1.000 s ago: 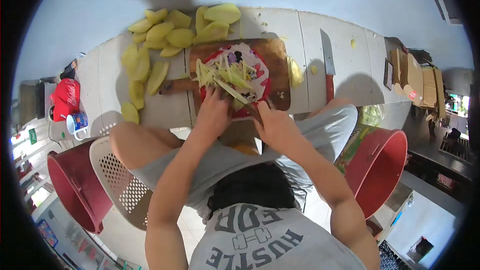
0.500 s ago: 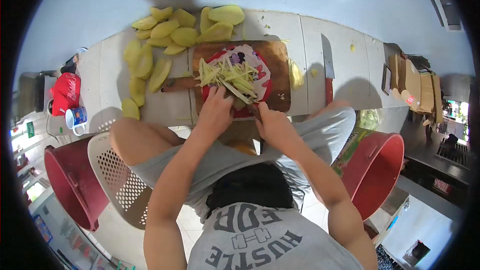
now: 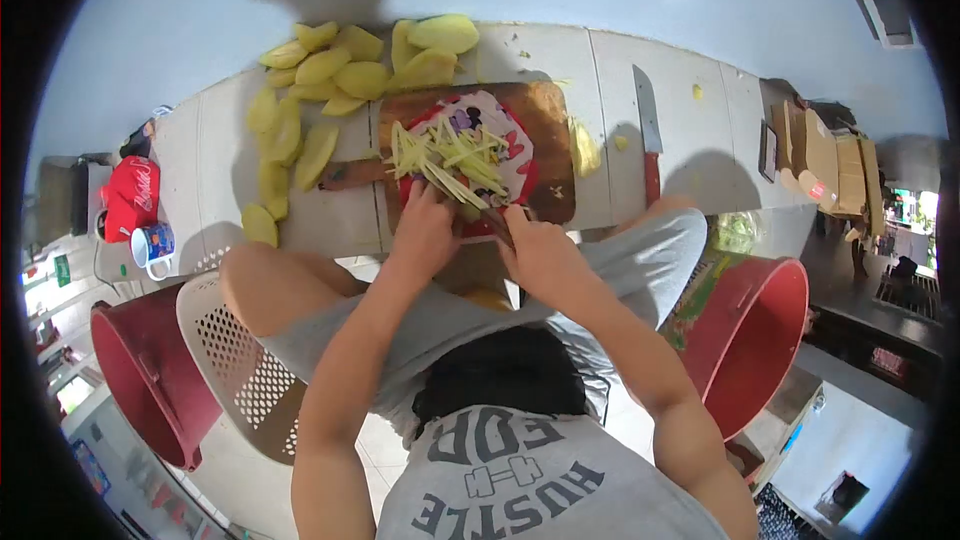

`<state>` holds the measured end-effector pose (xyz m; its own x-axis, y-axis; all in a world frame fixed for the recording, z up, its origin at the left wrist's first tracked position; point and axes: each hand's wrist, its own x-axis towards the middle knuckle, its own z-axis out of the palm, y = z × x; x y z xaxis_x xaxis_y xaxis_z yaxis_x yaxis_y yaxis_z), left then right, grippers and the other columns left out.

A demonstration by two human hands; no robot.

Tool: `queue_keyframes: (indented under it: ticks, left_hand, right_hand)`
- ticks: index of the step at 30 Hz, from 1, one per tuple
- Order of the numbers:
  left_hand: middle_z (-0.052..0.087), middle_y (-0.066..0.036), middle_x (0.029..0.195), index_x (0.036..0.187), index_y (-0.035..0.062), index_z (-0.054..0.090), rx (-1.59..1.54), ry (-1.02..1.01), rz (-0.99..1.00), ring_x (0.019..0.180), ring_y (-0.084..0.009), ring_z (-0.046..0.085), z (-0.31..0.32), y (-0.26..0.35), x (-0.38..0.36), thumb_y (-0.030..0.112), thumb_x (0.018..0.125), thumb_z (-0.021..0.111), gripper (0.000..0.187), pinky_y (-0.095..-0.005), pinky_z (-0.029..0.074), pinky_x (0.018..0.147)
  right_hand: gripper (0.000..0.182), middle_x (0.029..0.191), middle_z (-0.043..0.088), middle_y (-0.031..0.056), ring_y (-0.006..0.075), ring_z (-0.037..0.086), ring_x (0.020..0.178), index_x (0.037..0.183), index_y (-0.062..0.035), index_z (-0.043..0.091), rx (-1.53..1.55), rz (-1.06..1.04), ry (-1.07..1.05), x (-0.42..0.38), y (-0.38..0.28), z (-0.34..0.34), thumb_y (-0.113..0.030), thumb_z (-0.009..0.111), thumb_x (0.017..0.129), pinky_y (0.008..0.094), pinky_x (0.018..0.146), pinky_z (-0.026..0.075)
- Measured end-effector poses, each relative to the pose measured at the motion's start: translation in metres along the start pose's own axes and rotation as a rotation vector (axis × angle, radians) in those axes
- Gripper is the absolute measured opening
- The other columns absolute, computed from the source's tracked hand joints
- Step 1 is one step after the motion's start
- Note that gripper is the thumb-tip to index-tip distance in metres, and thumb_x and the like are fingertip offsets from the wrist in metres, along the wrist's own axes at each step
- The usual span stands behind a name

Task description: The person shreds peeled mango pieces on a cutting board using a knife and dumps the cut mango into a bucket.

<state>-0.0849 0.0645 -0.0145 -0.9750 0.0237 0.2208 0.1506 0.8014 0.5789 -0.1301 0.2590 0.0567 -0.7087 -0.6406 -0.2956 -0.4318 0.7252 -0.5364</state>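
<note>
My right hand [image 3: 548, 252] grips a small knife [image 3: 497, 223], its blade pointing left towards my left hand. Fingers of my left hand [image 3: 428, 228] are curled over a pale green piece, apparently mango, at the plate's near edge; most of that piece is hidden. Thin pale green strips [image 3: 460, 158] lie heaped on the round, red-rimmed plate [image 3: 519, 145] with a cartoon print. Beneath the plate is a wooden chopping board [image 3: 556, 165], its handle to the left. Peeled mango pieces [image 3: 325, 68] are spread on the tiles beyond and left of the board.
A large knife [image 3: 650, 130] with a red handle lies right of the board on the tiled counter [image 3: 600, 50]. Left are a blue mug [image 3: 153, 244] and a red cap [image 3: 133, 195]. Red tubs [image 3: 755, 345] and a white perforated basket [image 3: 235, 355] flank my legs.
The view has shifted slightly, so the counter sits a little lower and further left. Both hands stay at the plate's near edge, with the same knife in the right hand.
</note>
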Motion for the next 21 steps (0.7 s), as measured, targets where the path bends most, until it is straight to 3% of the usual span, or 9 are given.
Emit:
queue_keyframes:
  ticks: [3,7,9,16,18,21]
  left_hand:
    - [0.06,-0.02,0.122,0.115,0.0034,0.07,-0.029,-0.013,-0.061,0.116,-0.0449,0.053,0.003,0.0,-0.003,-0.002,0.07,0.069,0.045,-0.0508,0.047,0.102]
    - [0.058,-0.021,0.124,0.113,0.0003,0.068,-0.017,-0.129,-0.059,0.114,-0.0436,0.052,0.0,-0.002,-0.007,0.002,0.074,0.069,0.039,-0.0492,0.045,0.103]
    - [0.061,-0.02,0.123,0.111,0.0035,0.07,-0.001,0.007,-0.014,0.115,-0.0435,0.054,0.004,-0.004,-0.001,-0.002,0.07,0.07,0.041,-0.0504,0.048,0.099]
    - [0.061,-0.02,0.12,0.102,0.0015,0.072,-0.025,-0.102,-0.1,0.115,-0.0427,0.055,0.003,-0.003,-0.011,-0.002,0.07,0.07,0.033,-0.0488,0.048,0.098]
    - [0.059,-0.021,0.114,0.098,-0.0018,0.07,0.005,-0.029,-0.021,0.112,-0.0425,0.053,0.004,-0.005,-0.004,0.002,0.072,0.07,0.027,-0.0477,0.046,0.101]
    - [0.059,-0.021,0.11,0.095,-0.0024,0.069,-0.051,0.007,-0.055,0.111,-0.0418,0.053,0.001,0.001,-0.004,0.001,0.071,0.069,0.024,-0.0478,0.046,0.101]
  right_hand:
    - [0.029,0.074,0.066,0.0249,0.046,0.067,0.072,0.107,-0.0014,0.045,0.039,0.036,0.013,0.001,0.012,0.018,-0.017,0.063,0.092,0.0548,0.066,0.055]
    - [0.029,0.074,0.065,0.0255,0.047,0.067,0.072,0.107,-0.0016,0.044,0.005,0.057,0.014,-0.003,0.007,0.02,-0.017,0.063,0.092,0.0566,0.066,0.054]
    - [0.028,0.074,0.065,0.0262,0.048,0.067,0.073,0.106,-0.0017,0.043,0.051,0.03,-0.007,0.0,-0.002,0.003,-0.017,0.062,0.092,0.058,0.066,0.054]
    - [0.025,0.073,0.065,0.0263,0.0492,0.066,0.072,0.104,-0.0021,0.043,0.089,0.049,0.027,-0.006,0.008,0.026,-0.016,0.06,0.094,0.0587,0.064,0.053]
    - [0.026,0.073,0.065,0.027,0.0496,0.065,0.072,0.104,-0.0023,0.043,0.058,0.059,0.022,-0.003,0.003,0.015,-0.017,0.061,0.093,0.0594,0.065,0.052]
    - [0.026,0.072,0.064,0.0272,0.0495,0.065,0.072,0.105,-0.0022,0.043,0.141,0.056,0.041,-0.005,0.008,0.025,-0.018,0.061,0.094,0.0594,0.064,0.052]
